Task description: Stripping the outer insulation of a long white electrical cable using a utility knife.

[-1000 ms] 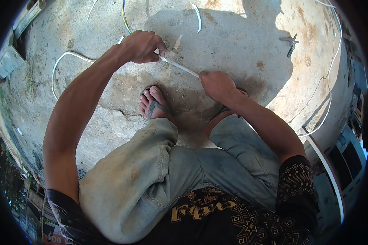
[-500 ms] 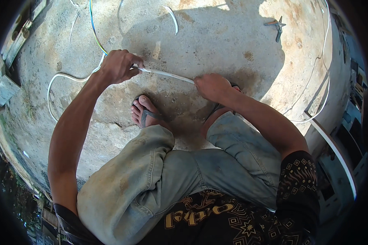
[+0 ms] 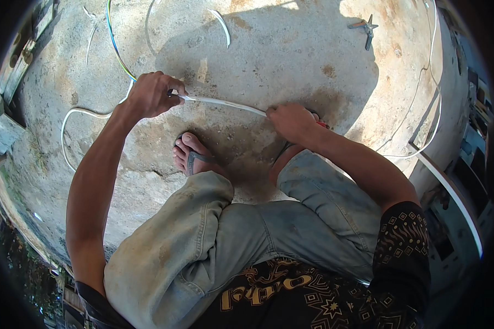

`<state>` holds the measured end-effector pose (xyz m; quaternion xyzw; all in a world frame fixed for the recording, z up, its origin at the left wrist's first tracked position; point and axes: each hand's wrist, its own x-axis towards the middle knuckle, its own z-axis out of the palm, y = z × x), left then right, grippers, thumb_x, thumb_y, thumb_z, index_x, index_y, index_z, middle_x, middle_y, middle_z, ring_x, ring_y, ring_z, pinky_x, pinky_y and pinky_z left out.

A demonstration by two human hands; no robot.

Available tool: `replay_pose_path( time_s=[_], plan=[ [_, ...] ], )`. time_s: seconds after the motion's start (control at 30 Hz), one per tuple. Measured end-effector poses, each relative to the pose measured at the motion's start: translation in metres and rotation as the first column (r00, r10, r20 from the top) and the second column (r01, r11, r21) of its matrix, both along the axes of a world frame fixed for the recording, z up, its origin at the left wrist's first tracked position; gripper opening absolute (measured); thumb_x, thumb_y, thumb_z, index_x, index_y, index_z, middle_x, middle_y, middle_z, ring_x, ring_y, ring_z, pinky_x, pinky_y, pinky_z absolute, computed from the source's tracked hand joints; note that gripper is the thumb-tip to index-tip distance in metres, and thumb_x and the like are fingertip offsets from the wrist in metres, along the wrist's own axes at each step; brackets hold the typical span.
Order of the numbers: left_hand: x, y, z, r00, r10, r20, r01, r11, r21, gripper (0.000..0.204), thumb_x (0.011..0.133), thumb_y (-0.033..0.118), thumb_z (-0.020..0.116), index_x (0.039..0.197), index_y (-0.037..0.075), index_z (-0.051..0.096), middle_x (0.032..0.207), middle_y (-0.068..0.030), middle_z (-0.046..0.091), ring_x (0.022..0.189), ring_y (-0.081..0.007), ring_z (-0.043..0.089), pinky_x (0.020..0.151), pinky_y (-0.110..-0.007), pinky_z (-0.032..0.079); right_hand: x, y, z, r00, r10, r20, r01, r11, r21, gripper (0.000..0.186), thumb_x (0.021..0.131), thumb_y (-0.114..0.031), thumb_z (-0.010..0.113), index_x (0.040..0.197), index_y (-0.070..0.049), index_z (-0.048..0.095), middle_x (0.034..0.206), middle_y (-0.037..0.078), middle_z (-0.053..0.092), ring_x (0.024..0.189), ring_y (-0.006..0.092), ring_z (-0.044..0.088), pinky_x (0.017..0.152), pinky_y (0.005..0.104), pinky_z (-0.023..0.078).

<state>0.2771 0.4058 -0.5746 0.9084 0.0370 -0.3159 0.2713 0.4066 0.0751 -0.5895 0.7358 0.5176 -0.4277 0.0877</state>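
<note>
Left hand (image 3: 152, 94) and right hand (image 3: 292, 123) sit farther apart than before — both gripping the white cable (image 3: 225, 102) between them — a pliers-like tool (image 3: 369, 32) lying on the concrete floor (image 3: 280, 66) beyond.

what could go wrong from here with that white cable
The white cable might slip if the left hand or right hand loosens. The exposed coloured wires could kink or scrape on the rough ground. The left flip-flop leaves the toes bare, so anything dropped might hurt them.

2 grips (image 3: 150, 94) (image 3: 292, 122), 1 hand tool (image 3: 368, 31)
</note>
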Motion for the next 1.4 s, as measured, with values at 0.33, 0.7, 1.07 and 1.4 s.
replay_pose_path(
  time_s=[0.33, 0.7, 1.07, 1.4],
  plan=[
    [0.003, 0.003, 0.000, 0.995, 0.002, 0.100, 0.000, 1.000, -0.021, 0.018, 0.083, 0.024, 0.076, 0.097, 0.013, 0.076, 0.083, -0.0106, 0.074, 0.076, -0.0294, 0.070, 0.072, -0.042, 0.055, 0.001, -0.009, 0.001, 0.998, -0.047, 0.038, 0.047, 0.999, -0.002, 0.019, 0.087, -0.010, 0.055, 0.098, 0.000, 0.067, 0.085, 0.019, 0.070, 0.081, 0.0377, 0.072, 0.069, 0.0480, 0.059],
    [-0.003, 0.046, 0.012, 0.959, 0.016, 0.282, -0.023, 1.000, 0.020, 0.018, 0.079, 0.014, 0.078, 0.097, 0.009, 0.076, 0.086, -0.0114, 0.074, 0.071, -0.0261, 0.071, 0.069, -0.036, 0.056, -0.003, 0.038, 0.002, 0.983, -0.175, 0.058, 0.170, 0.982, 0.076, 0.018, 0.087, -0.010, 0.054, 0.095, 0.001, 0.067, 0.088, 0.021, 0.070, 0.082, 0.0391, 0.071, 0.072, 0.0495, 0.058],
    [-0.019, 0.047, 0.005, 0.950, 0.099, 0.297, -0.098, 0.995, -0.016, 0.019, 0.085, 0.022, 0.075, 0.100, 0.010, 0.075, 0.087, -0.0096, 0.076, 0.073, -0.0253, 0.072, 0.072, -0.036, 0.056, 0.000, 0.024, -0.008, 0.995, -0.072, 0.070, 0.063, 0.990, 0.127, 0.019, 0.090, -0.012, 0.053, 0.093, 0.002, 0.064, 0.079, 0.022, 0.068, 0.076, 0.0413, 0.070, 0.067, 0.0513, 0.057],
    [-0.006, 0.044, 0.016, 0.989, 0.078, 0.128, -0.089, 0.993, 0.084, 0.018, 0.085, 0.025, 0.075, 0.097, 0.013, 0.076, 0.087, -0.0081, 0.076, 0.076, -0.0241, 0.071, 0.076, -0.037, 0.055, -0.004, 0.015, 0.006, 0.986, -0.050, 0.162, 0.049, 0.999, 0.013, 0.019, 0.088, -0.012, 0.053, 0.096, -0.001, 0.067, 0.086, 0.017, 0.072, 0.079, 0.0352, 0.073, 0.069, 0.0468, 0.059]
  ],
)
